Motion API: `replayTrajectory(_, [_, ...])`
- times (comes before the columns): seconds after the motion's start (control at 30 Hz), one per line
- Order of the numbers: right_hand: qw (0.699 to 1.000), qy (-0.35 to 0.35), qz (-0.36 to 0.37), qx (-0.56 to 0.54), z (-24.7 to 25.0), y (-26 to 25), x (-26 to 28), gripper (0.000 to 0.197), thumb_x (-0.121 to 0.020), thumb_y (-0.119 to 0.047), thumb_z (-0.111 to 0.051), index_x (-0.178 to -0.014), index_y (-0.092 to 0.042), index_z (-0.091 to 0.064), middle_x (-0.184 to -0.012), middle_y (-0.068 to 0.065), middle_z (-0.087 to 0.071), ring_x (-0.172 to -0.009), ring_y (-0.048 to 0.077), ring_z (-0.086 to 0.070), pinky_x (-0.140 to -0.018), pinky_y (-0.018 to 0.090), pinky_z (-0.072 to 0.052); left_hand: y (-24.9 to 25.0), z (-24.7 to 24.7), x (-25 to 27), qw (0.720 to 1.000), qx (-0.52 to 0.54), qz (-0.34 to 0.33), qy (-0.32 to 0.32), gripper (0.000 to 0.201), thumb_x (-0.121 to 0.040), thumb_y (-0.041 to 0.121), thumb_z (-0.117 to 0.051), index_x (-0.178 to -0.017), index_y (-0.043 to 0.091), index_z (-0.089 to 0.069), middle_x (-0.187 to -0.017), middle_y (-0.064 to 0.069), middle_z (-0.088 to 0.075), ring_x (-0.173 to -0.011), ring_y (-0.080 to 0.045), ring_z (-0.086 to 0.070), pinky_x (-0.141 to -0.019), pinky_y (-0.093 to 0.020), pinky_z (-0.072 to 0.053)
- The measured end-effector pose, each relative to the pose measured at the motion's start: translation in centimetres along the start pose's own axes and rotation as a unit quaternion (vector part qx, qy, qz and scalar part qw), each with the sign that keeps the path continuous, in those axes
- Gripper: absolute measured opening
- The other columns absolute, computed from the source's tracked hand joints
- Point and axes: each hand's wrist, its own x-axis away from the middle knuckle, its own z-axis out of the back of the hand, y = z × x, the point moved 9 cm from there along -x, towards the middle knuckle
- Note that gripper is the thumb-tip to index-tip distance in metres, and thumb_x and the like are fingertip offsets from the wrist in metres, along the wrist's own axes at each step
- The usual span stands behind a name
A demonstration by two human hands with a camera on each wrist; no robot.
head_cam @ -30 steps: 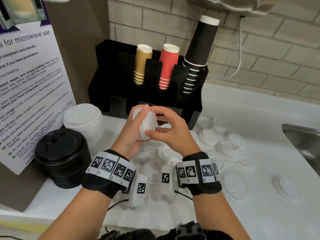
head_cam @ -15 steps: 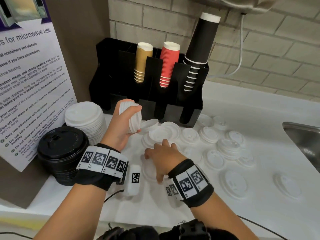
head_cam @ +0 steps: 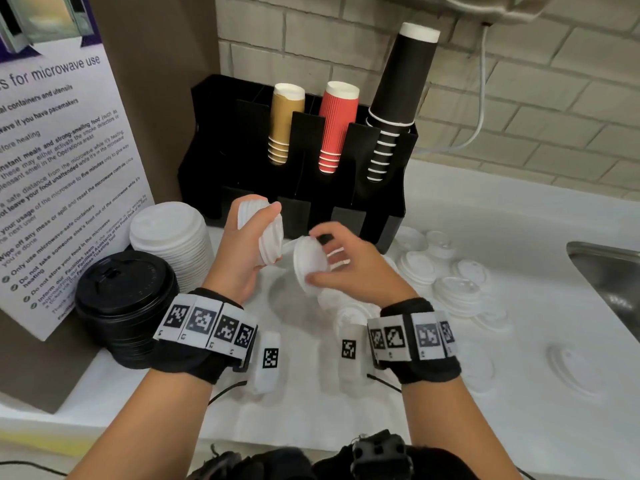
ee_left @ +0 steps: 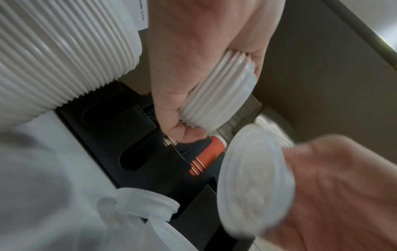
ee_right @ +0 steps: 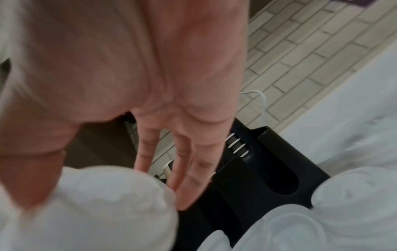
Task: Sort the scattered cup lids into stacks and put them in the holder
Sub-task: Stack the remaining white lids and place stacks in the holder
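Observation:
My left hand [head_cam: 254, 233] grips a small stack of white lids [head_cam: 268, 237] on its side above the counter, seen close in the left wrist view as the ribbed lid stack [ee_left: 217, 95]. My right hand [head_cam: 332, 258] pinches a single white lid [head_cam: 310, 263] by its edge, just right of that stack; it shows blurred as the single lid [ee_left: 253, 178] and lid [ee_right: 103, 208]. The black holder [head_cam: 214, 140] stands right behind both hands. More white lids [head_cam: 457, 294] lie scattered on the counter to the right.
A tall stack of white lids [head_cam: 169, 233] and a stack of black lids [head_cam: 124, 299] stand at the left beside a microwave notice [head_cam: 52, 168]. Gold [head_cam: 282, 123], red [head_cam: 337, 126] and black cups [head_cam: 398, 98] fill the holder. A steel sink [head_cam: 609, 271] sits at right.
My right hand went down to the counter, picked up one lid and has lifted it toward the stack. My left hand kept holding the stack, shifting slightly left and up.

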Motion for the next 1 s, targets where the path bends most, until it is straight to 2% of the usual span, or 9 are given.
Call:
replayTrajectory(0.1, [0.990,0.053,0.011,-0.128,1.1,-0.6,0.6,0.052,-0.078,-0.023,-0.078,-0.119,-0.041,-0.053,-0.107,-0.003,-0.062,-0.093,0.011,-0.065,-0.080,0.019,-0.055,-0.2,-1.3,0.7,1.000,0.013,0.006,-0.025,0.027,-0.077,0.048,-0.064,-0.100,0.036,-0.057,-0.100,0.006,-0.057,-0.099,-0.016,-0.056,-0.077,-0.035,-0.049])
replayTrajectory(0.23, [0.975,0.073,0.032,-0.206,0.8,-1.3,1.1,0.051,-0.079,-0.012,-0.076,-0.121,-0.034,-0.055,-0.115,0.000,-0.062,-0.101,0.014,-0.065,-0.086,0.030,-0.056,-0.3,-3.1,1.4,0.998,0.013,-0.002,-0.065,0.039,-0.072,0.057,-0.059,-0.105,0.036,-0.056,-0.099,0.006,-0.061,-0.092,-0.013,-0.062,-0.066,-0.028,-0.052])
replayTrajectory(0.3, [0.972,0.086,0.040,-0.215,0.7,-1.5,1.2,0.050,-0.078,-0.011,-0.077,-0.119,-0.032,-0.056,-0.116,-0.003,-0.062,-0.103,0.014,-0.064,-0.089,0.032,-0.056,-0.1,-3.5,1.6,0.998,0.011,-0.018,-0.062,0.038,-0.073,0.058,-0.057,-0.105,0.037,-0.054,-0.100,0.006,-0.060,-0.090,-0.012,-0.063,-0.066,-0.028,-0.054])
replayTrajectory(0.4, [0.969,0.110,0.047,-0.217,0.7,-1.6,1.4,0.049,-0.077,-0.011,-0.077,-0.118,-0.030,-0.058,-0.114,-0.006,-0.063,-0.103,0.012,-0.063,-0.093,0.031,-0.053,0.1,-3.8,1.8,0.998,0.001,-0.040,-0.055,0.033,-0.077,0.057,-0.055,-0.105,0.038,-0.053,-0.105,0.003,-0.058,-0.097,-0.017,-0.060,-0.076,-0.035,-0.054])
replayTrajectory(0.5, [0.969,0.102,0.049,-0.220,0.7,-1.7,1.4,0.050,-0.079,-0.010,-0.076,-0.121,-0.029,-0.058,-0.115,-0.002,-0.064,-0.105,0.014,-0.063,-0.090,0.031,-0.055,0.0,-4.0,1.9,0.995,-0.030,-0.037,-0.083,0.027,-0.084,0.058,-0.056,-0.104,0.039,-0.055,-0.104,0.004,-0.059,-0.096,-0.016,-0.061,-0.072,-0.033,-0.054])
replayTrajectory(0.6, [0.972,0.077,0.057,-0.215,1.0,-1.8,1.3,0.051,-0.079,-0.007,-0.075,-0.123,-0.028,-0.059,-0.116,0.002,-0.063,-0.106,0.016,-0.063,-0.088,0.032,-0.056,-0.1,-4.3,1.9,0.991,-0.050,-0.027,-0.121,0.032,-0.082,0.056,-0.053,-0.107,0.036,-0.057,-0.109,0.000,-0.060,-0.099,-0.018,-0.061,-0.074,-0.033,-0.053])
replayTrajectory(0.67, [0.972,0.072,0.066,-0.212,1.2,-2.0,1.4,0.051,-0.079,-0.007,-0.075,-0.123,-0.027,-0.059,-0.116,0.002,-0.063,-0.107,0.018,-0.063,-0.088,0.030,-0.055,-0.1,-4.5,2.1,0.990,-0.047,-0.023,-0.131,0.036,-0.083,0.060,-0.055,-0.109,0.035,-0.057,-0.111,-0.002,-0.060,-0.101,-0.019,-0.061,-0.076,-0.035,-0.053])
replayTrajectory(0.8, [0.968,0.079,0.075,-0.224,1.1,-2.0,1.4,0.052,-0.078,-0.005,-0.076,-0.123,-0.026,-0.059,-0.117,0.003,-0.063,-0.108,0.018,-0.062,-0.082,0.022,-0.053,-0.1,-4.6,2.4,0.993,-0.022,-0.020,-0.111,0.038,-0.080,0.056,-0.051,-0.110,0.034,-0.055,-0.115,-0.005,-0.058,-0.102,-0.023,-0.060,-0.078,-0.038,-0.052])
replayTrajectory(1.0, [0.967,0.080,0.091,-0.226,1.0,-2.2,1.6,0.052,-0.078,-0.004,-0.075,-0.123,-0.024,-0.059,-0.117,0.004,-0.062,-0.107,0.016,-0.062,-0.081,0.019,-0.052,-0.2,-4.9,2.7,0.993,-0.005,-0.010,-0.118,0.038,-0.079,0.050,-0.055,-0.111,0.030,-0.054,-0.108,-0.001,-0.059,-0.096,-0.017,-0.061,-0.068,-0.028,-0.054])
